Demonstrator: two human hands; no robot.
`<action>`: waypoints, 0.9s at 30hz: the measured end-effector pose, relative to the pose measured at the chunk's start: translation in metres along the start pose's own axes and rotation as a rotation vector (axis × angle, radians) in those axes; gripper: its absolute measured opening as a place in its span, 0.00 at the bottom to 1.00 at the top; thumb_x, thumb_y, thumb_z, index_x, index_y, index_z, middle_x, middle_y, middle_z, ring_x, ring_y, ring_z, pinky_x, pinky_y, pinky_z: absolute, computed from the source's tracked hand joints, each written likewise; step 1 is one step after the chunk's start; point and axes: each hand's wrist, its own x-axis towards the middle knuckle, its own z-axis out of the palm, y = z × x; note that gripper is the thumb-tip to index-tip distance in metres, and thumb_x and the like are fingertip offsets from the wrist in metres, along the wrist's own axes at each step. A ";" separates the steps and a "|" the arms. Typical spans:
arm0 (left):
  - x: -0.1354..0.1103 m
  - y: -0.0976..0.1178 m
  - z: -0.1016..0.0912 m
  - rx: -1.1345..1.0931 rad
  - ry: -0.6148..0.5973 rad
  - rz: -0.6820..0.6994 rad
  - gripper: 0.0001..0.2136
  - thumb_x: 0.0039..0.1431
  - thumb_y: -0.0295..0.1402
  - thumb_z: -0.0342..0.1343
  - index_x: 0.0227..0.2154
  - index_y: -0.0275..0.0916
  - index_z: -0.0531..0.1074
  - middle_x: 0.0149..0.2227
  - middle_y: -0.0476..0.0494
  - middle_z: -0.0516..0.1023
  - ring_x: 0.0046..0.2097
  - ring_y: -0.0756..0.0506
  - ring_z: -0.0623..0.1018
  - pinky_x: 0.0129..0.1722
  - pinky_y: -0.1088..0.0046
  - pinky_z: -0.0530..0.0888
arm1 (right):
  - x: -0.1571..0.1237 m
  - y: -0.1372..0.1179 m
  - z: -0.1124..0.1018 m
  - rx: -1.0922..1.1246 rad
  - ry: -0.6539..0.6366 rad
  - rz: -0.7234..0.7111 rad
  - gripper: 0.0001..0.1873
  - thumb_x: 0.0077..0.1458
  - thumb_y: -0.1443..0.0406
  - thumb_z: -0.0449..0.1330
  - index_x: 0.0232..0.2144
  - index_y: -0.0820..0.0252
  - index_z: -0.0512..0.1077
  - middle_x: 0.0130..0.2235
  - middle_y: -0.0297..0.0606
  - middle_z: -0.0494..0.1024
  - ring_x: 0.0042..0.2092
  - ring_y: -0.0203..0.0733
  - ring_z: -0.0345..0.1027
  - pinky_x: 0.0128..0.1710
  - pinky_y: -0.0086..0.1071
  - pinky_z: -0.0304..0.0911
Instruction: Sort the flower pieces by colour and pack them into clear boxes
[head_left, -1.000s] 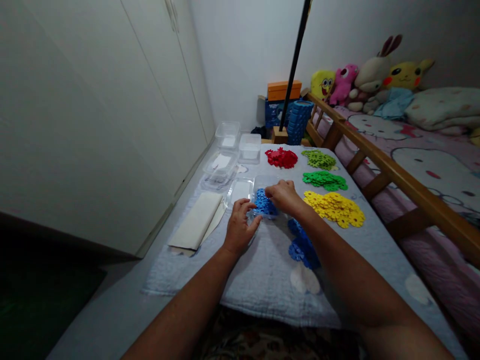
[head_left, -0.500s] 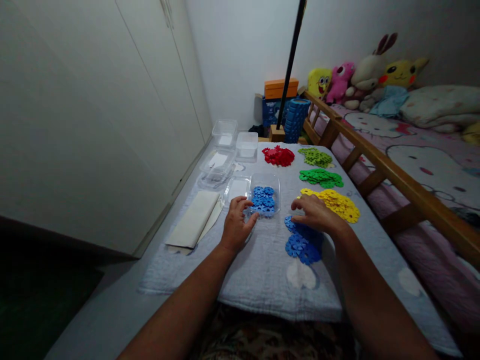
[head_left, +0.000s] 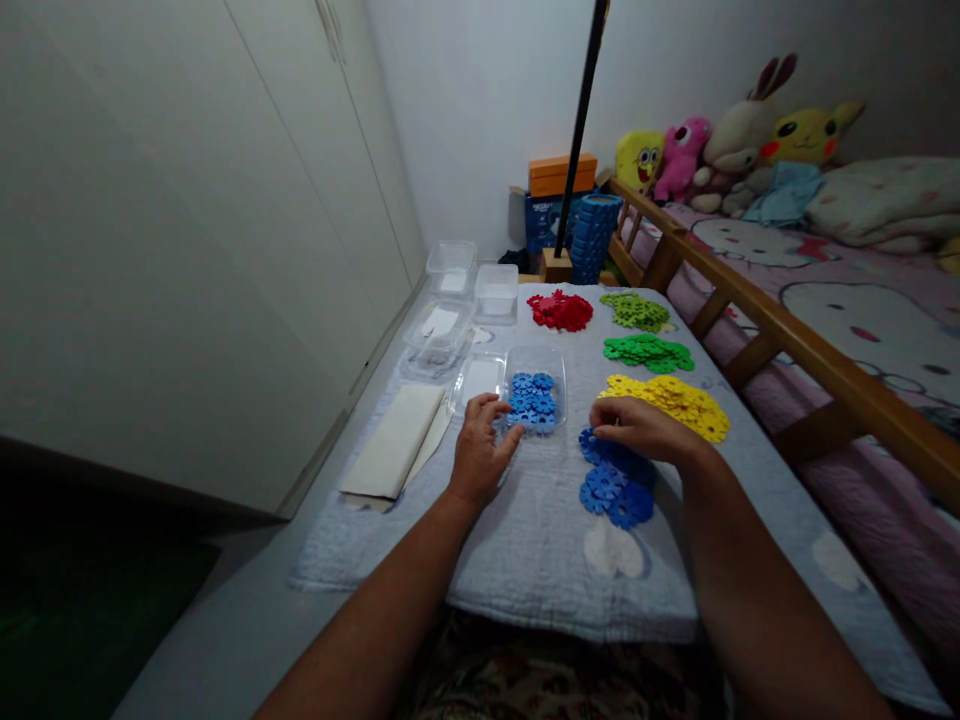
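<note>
My left hand (head_left: 482, 450) is at the near left corner of a clear plastic box (head_left: 561, 385), thumb and fingers apart around that corner. Inside the box lie blue snowflake-shaped discs (head_left: 532, 400) in overlapping rows. Over a loose pile of blue snowflake discs (head_left: 606, 488), my right hand (head_left: 634, 428) has its thumb and forefinger pinched together at the pile's far edge. A disc at those fingertips is mostly hidden by the hand. Yellow snowflake discs (head_left: 682, 405) lie just beyond my right hand.
Green (head_left: 649, 352), lime (head_left: 636, 312) and red (head_left: 560, 311) disc piles lie farther back. Several clear boxes (head_left: 496, 293) stand at the back left, a clear lid (head_left: 478, 378) beside the blue discs' box. Folded card (head_left: 394, 440) lies left. A wooden bed rail (head_left: 780, 345) borders the right side.
My right hand's fingers have closed from spread to a pinch at the blue pile. My left hand keeps its place by the box. The whole view has shifted slightly.
</note>
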 end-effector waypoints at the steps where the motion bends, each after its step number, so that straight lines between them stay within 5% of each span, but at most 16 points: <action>1: 0.000 0.000 0.000 -0.004 -0.001 0.000 0.09 0.60 0.32 0.61 0.43 0.41 0.74 0.53 0.39 0.69 0.53 0.42 0.75 0.41 0.69 0.79 | -0.001 -0.001 -0.004 0.073 0.006 -0.014 0.07 0.54 0.60 0.59 0.28 0.58 0.71 0.28 0.32 0.72 0.31 0.38 0.64 0.32 0.31 0.58; 5: -0.001 -0.001 0.001 -0.006 0.005 0.013 0.08 0.62 0.33 0.59 0.43 0.41 0.74 0.53 0.39 0.69 0.53 0.42 0.75 0.43 0.68 0.79 | 0.007 -0.019 -0.019 0.196 0.174 -0.062 0.10 0.54 0.58 0.61 0.31 0.58 0.72 0.29 0.33 0.73 0.31 0.38 0.66 0.31 0.30 0.60; 8: -0.001 -0.002 0.001 0.007 0.011 0.032 0.08 0.62 0.32 0.59 0.43 0.41 0.74 0.53 0.39 0.69 0.54 0.42 0.75 0.43 0.67 0.78 | 0.029 -0.045 -0.019 0.049 0.264 -0.084 0.05 0.55 0.63 0.61 0.35 0.59 0.73 0.32 0.35 0.77 0.33 0.38 0.68 0.34 0.29 0.60; 15: -0.001 -0.005 0.002 0.027 0.029 0.049 0.08 0.61 0.32 0.60 0.43 0.41 0.74 0.52 0.39 0.70 0.53 0.42 0.75 0.44 0.66 0.79 | 0.090 -0.086 0.003 -0.417 0.163 -0.049 0.09 0.56 0.73 0.59 0.37 0.60 0.78 0.37 0.39 0.82 0.39 0.39 0.72 0.37 0.28 0.57; 27: 0.000 -0.007 0.003 0.025 0.022 0.058 0.08 0.62 0.32 0.59 0.43 0.41 0.73 0.53 0.40 0.69 0.48 0.45 0.77 0.47 0.65 0.79 | 0.119 -0.082 0.025 -0.638 0.143 0.017 0.15 0.61 0.69 0.55 0.45 0.59 0.80 0.46 0.47 0.84 0.48 0.48 0.76 0.43 0.33 0.62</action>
